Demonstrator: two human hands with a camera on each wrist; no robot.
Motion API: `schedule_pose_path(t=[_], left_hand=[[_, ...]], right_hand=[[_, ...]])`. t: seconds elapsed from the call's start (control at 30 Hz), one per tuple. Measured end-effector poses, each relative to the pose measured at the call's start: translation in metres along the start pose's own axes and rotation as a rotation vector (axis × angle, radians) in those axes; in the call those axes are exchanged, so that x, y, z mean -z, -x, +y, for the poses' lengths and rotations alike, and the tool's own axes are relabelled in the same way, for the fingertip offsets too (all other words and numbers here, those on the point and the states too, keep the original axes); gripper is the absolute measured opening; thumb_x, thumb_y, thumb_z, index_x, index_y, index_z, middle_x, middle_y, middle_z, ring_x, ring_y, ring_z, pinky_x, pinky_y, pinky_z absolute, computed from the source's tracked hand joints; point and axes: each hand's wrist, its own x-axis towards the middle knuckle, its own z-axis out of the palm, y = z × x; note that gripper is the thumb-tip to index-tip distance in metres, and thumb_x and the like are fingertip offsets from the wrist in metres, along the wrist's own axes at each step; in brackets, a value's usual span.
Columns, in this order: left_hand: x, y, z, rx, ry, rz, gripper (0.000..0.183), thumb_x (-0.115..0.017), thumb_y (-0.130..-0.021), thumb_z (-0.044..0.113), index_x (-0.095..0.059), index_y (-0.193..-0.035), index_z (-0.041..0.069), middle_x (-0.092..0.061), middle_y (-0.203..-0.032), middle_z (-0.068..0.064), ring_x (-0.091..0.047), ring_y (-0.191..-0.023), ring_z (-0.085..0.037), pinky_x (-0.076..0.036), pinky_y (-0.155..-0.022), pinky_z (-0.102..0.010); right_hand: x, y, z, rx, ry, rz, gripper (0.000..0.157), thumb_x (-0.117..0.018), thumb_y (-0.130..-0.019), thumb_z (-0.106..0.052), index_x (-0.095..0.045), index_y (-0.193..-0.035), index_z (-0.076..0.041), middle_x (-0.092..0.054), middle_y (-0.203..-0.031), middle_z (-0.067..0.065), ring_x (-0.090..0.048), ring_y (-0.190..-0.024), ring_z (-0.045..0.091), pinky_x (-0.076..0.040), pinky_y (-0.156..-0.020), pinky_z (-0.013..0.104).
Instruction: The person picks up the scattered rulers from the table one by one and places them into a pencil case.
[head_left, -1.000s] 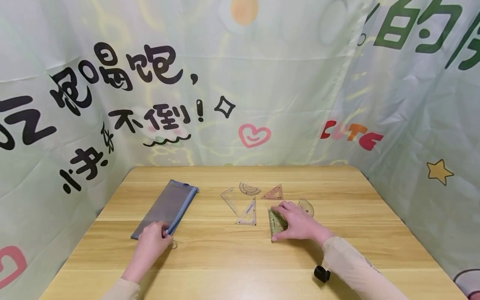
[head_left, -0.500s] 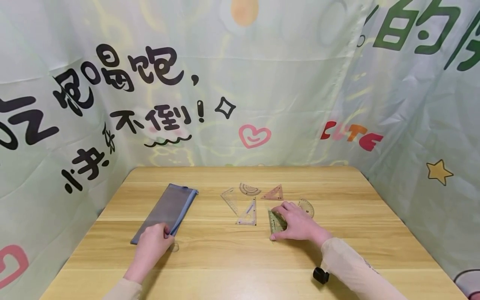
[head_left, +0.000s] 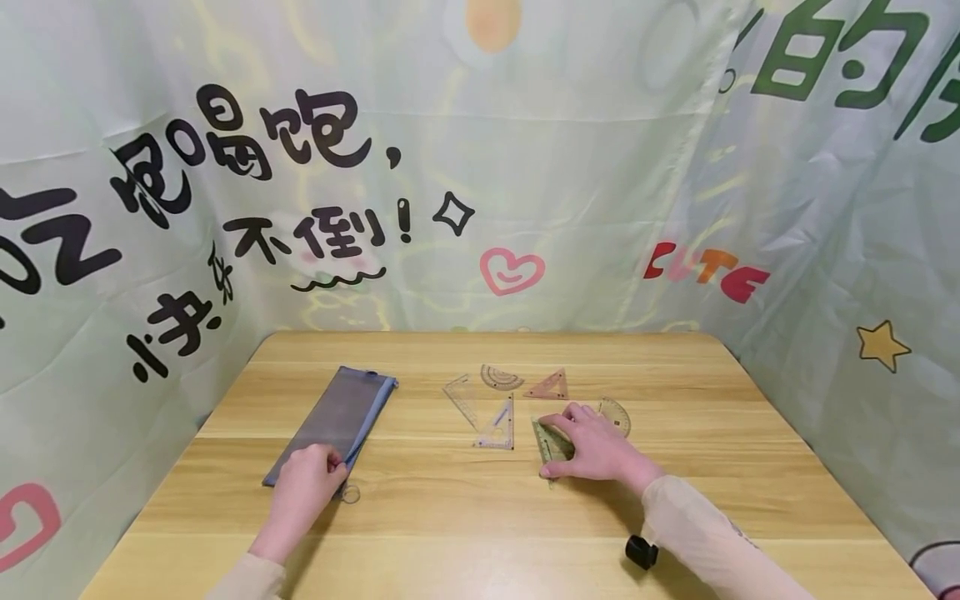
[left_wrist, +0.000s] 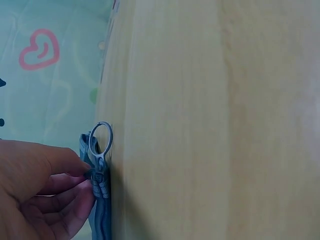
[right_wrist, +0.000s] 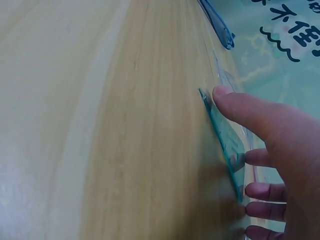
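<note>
A blue-grey zip pencil pouch (head_left: pixel 330 417) lies on the left of the table. My left hand (head_left: pixel 307 483) pinches its zipped edge at the near end, beside a metal ring (left_wrist: pixel 101 140) on the zip, seen in the left wrist view. My right hand (head_left: pixel 600 442) holds a greenish see-through set square (head_left: pixel 551 442) between thumb and fingers; the palm hides part of it. Left of that hand lie two clear set squares, one nearer (head_left: pixel 504 429) and one farther (head_left: pixel 459 400). Behind are a protractor (head_left: pixel 501 377) and a reddish set square (head_left: pixel 550 385).
Another protractor (head_left: pixel 615 415) lies just beyond my right hand. A small black object (head_left: pixel 641 552) is by the right sleeve. Printed cloth (head_left: pixel 585 192) hangs around the back and sides of the wooden table (head_left: pixel 450 517).
The green set square has turned slightly under my right hand, its far corner shifting left. The pouch's near end has moved slightly toward me with my left hand, baring more of the ring.
</note>
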Motion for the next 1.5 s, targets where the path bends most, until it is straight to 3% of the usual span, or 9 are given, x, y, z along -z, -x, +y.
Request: schedule_pose_path(t=[0.3, 0.53, 0.73, 1.07, 1.2, 1.5], left_hand=[[0.002, 0.0, 0.004, -0.022, 0.053, 0.047, 0.002, -0.069, -0.079, 0.003, -0.07, -0.08, 0.002, -0.063, -0.068, -0.002, -0.055, -0.061, -0.013, -0.045, -0.054, -0.027], [0.005, -0.001, 0.003, -0.042, 0.078, 0.117, 0.013, -0.067, -0.078, -0.002, -0.074, -0.089, -0.002, -0.069, -0.074, -0.007, -0.062, -0.066, -0.017, -0.052, -0.059, -0.031], [0.006, -0.003, 0.0, -0.061, 0.124, 0.155, 0.017, -0.068, -0.077, -0.003, -0.075, -0.092, -0.002, -0.068, -0.074, -0.005, -0.059, -0.067, -0.012, -0.048, -0.057, -0.023], [0.009, -0.007, 0.003, 0.001, 0.284, 0.114, 0.024, -0.068, -0.079, 0.0, -0.074, -0.101, -0.004, -0.07, -0.078, -0.007, -0.056, -0.067, -0.007, -0.048, -0.057, -0.015], [0.009, -0.007, 0.003, -0.009, 0.301, 0.132, 0.024, -0.068, -0.078, -0.002, -0.075, -0.101, -0.004, -0.071, -0.078, -0.007, -0.056, -0.066, -0.004, -0.048, -0.057, -0.015], [0.009, -0.008, 0.003, 0.008, 0.312, 0.119, 0.024, -0.068, -0.08, -0.001, -0.075, -0.102, -0.003, -0.071, -0.08, -0.007, -0.056, -0.066, -0.003, -0.048, -0.058, -0.014]], right_hand=[[0.007, 0.0, -0.009, -0.029, 0.007, -0.051, 0.085, -0.071, -0.072, -0.068, -0.054, -0.142, -0.023, -0.049, -0.095, -0.001, -0.04, -0.083, 0.013, -0.038, -0.071, 0.032], [0.009, 0.001, -0.012, -0.029, -0.013, -0.064, 0.08, -0.074, -0.075, -0.061, -0.053, -0.143, -0.025, -0.048, -0.092, 0.0, -0.038, -0.08, 0.014, -0.034, -0.068, 0.028], [0.01, 0.001, -0.011, -0.018, -0.043, -0.069, 0.074, -0.076, -0.078, -0.052, -0.053, -0.143, -0.024, -0.049, -0.093, 0.002, -0.039, -0.08, 0.016, -0.036, -0.069, 0.03], [0.012, 0.003, -0.011, -0.076, -0.063, -0.074, 0.083, -0.078, -0.076, -0.051, -0.051, -0.143, -0.01, -0.055, -0.104, 0.007, -0.049, -0.09, 0.018, -0.049, -0.08, 0.042], [0.011, 0.003, -0.011, -0.085, -0.064, -0.068, 0.082, -0.079, -0.076, -0.052, -0.054, -0.141, -0.008, -0.057, -0.107, 0.007, -0.052, -0.095, 0.019, -0.051, -0.084, 0.043], [0.012, 0.002, -0.013, -0.138, -0.056, -0.065, 0.077, -0.077, -0.078, -0.052, -0.057, -0.138, -0.01, -0.056, -0.104, 0.01, -0.051, -0.089, 0.022, -0.05, -0.076, 0.042]])
